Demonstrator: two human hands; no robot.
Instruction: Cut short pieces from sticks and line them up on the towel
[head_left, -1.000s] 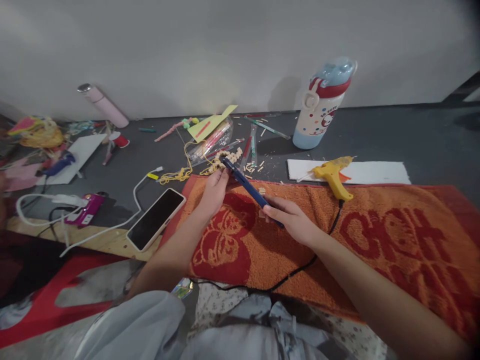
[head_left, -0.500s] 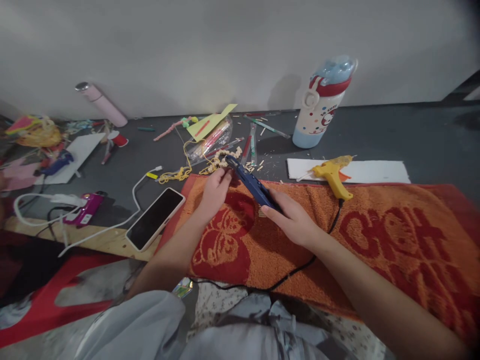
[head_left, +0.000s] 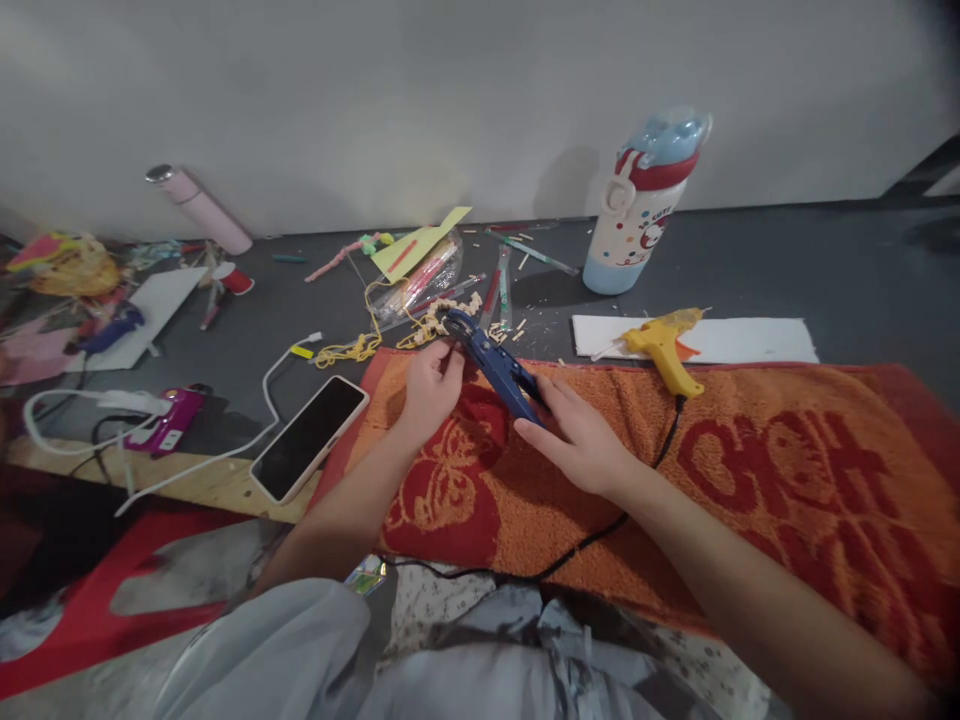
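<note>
My right hand (head_left: 581,435) is closed round the handles of a blue plier-like cutter (head_left: 495,365), thumb on the near side and fingers on the far side. The tool points up and left over the orange towel (head_left: 570,500), a gap showing between its handles. At its head, my left hand (head_left: 435,380) has thumb and fingers pinched together; what they hold, if anything, is too small or hidden to name. Just beyond the head lie small pale cut stick pieces (head_left: 519,330) and a yellow string (head_left: 349,350) with pale bits on it.
A yellow glue gun (head_left: 667,350) rests on a white board (head_left: 765,341), its cord crossing the towel. A bottle (head_left: 637,210) stands behind. To the left are a phone (head_left: 309,438), a white cable (head_left: 274,385), a purple power strip (head_left: 166,420) and a pink flask (head_left: 199,210).
The cutter has turned slightly in my right hand, and its handles now show more gap. My left hand stays pinched by the tool's head, moved only slightly.
</note>
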